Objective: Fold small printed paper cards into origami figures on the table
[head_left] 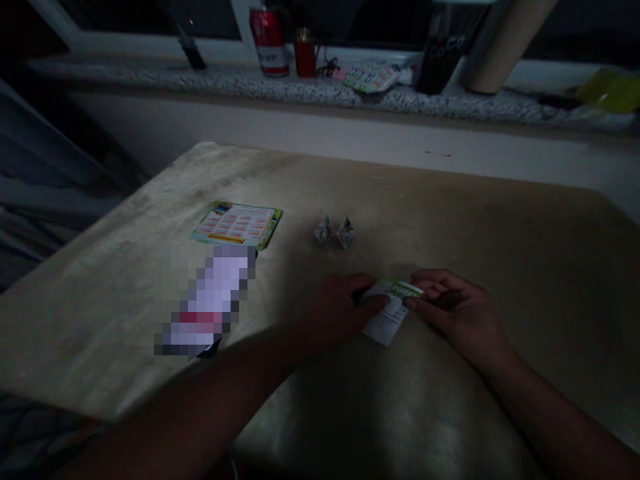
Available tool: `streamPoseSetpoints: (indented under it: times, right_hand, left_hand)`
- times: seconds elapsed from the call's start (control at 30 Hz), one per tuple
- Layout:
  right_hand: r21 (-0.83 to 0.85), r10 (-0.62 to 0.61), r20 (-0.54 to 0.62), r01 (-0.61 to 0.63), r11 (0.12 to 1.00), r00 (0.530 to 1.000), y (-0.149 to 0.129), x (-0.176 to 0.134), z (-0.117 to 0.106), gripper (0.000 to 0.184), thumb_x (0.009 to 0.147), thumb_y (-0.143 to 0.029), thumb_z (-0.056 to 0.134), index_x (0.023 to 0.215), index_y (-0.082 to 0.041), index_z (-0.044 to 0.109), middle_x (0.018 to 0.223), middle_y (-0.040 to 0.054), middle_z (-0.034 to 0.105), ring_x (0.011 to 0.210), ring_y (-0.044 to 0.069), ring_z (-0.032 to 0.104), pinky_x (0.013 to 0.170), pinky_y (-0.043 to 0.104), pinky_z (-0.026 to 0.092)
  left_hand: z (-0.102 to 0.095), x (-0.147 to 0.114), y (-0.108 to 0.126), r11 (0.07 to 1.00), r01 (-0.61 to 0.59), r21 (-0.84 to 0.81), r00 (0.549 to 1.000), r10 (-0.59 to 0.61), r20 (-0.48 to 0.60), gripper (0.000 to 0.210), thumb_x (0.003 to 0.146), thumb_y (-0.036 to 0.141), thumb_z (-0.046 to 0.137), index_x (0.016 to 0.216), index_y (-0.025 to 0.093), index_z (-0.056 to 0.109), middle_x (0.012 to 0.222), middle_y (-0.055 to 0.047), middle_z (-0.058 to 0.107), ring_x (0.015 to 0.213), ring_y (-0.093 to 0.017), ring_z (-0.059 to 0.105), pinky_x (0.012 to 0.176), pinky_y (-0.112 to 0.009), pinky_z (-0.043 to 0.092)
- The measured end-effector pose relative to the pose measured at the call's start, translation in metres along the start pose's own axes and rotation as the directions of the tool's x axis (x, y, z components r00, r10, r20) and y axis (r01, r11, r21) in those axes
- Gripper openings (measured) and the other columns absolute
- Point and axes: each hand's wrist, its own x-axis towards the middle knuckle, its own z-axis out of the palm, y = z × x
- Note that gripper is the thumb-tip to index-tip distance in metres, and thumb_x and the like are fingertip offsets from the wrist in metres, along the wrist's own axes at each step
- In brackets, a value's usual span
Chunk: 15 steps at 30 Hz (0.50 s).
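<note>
A small printed piece of paper (384, 328), white with a green strip along its top, is held between my two hands just above the table. My left hand (345, 305) grips its left side, the thumb lying across the front. At the upper right edge, my right hand (455, 310) pinches the paper between thumb and fingers. Beyond the hands, a small folded paper figure (335, 232) with pointed tips stands on the table. Whether the held paper has folds in it is hard to make out in the dim light.
A pixelated phone-shaped object (213, 300) lies on the table (310, 180) at left, below a calendar card (237, 225). Along the granite windowsill (320, 93) stand a red can (270, 41), a red bottle (305, 53), a crumpled wrapper (371, 77), a dark cup (440, 57) and a beige cylinder (503, 50).
</note>
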Motion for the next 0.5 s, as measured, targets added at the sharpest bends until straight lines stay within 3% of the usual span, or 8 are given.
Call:
streamPoseSetpoints:
  times: [0.07,0.17,0.27,0.37,0.5]
  right_hand:
    - [0.135,0.109,-0.004,-0.108,0.985,0.994,-0.0026,-0.0007,0.0005,0.021,0.071,-0.029,0.086,0.088,-0.023,0.074,0.079,0.0024,0.080,0.069,0.018,0.076,0.065,0.029,0.063]
    - [0.172,0.175,0.011,-0.174,0.970,0.985,-0.0040,-0.0015,-0.0003,0.015,0.068,-0.028,0.088,0.077,-0.023,0.078,0.071,0.0019,0.079,0.061,0.017,0.074,0.056,0.027,0.062]
    - [0.163,0.172,-0.003,-0.169,0.972,0.985,-0.0048,-0.0027,-0.0010,0.012,0.068,-0.028,0.089,0.073,-0.024,0.079,0.067,0.0012,0.078,0.056,0.017,0.072,0.052,0.026,0.060]
    - [0.206,0.154,-0.029,-0.145,0.968,0.988,-0.0066,-0.0044,-0.0003,0.014,0.070,-0.025,0.087,0.082,-0.027,0.080,0.073,0.0003,0.079,0.061,0.016,0.074,0.057,0.025,0.062]
    - [0.186,0.117,-0.011,-0.113,0.976,0.993,-0.0109,-0.0064,0.0010,0.009,0.073,-0.022,0.085,0.080,-0.027,0.081,0.071,0.0000,0.078,0.061,0.015,0.072,0.056,0.024,0.061]
  left_hand:
    - [0.0003,-0.0016,0.0019,0.989,0.046,-0.139,0.999,-0.047,-0.003,0.033,0.090,0.045,0.063,0.083,0.013,0.069,0.070,-0.002,0.067,0.063,-0.016,0.064,0.055,-0.026,0.049]
    - [0.0037,-0.0040,0.0036,0.947,0.078,-0.311,0.996,-0.089,-0.021,0.028,0.087,0.041,0.068,0.088,0.014,0.070,0.075,-0.003,0.071,0.066,-0.015,0.067,0.055,-0.023,0.050]
    - [0.0055,-0.0051,0.0048,0.899,0.109,-0.424,0.992,-0.123,-0.006,0.023,0.085,0.037,0.070,0.090,0.015,0.069,0.077,-0.003,0.072,0.067,-0.015,0.068,0.057,-0.023,0.052]
    - [0.0059,-0.0059,0.0041,0.872,0.137,-0.470,0.989,-0.145,0.019,0.024,0.085,0.038,0.070,0.086,0.015,0.065,0.076,-0.003,0.071,0.066,-0.015,0.068,0.056,-0.023,0.052]
    - [0.0062,-0.0090,0.0011,0.876,0.070,-0.476,0.997,-0.071,0.016,0.024,0.087,0.036,0.069,0.099,0.016,0.063,0.081,-0.003,0.071,0.067,-0.014,0.069,0.057,-0.022,0.054]
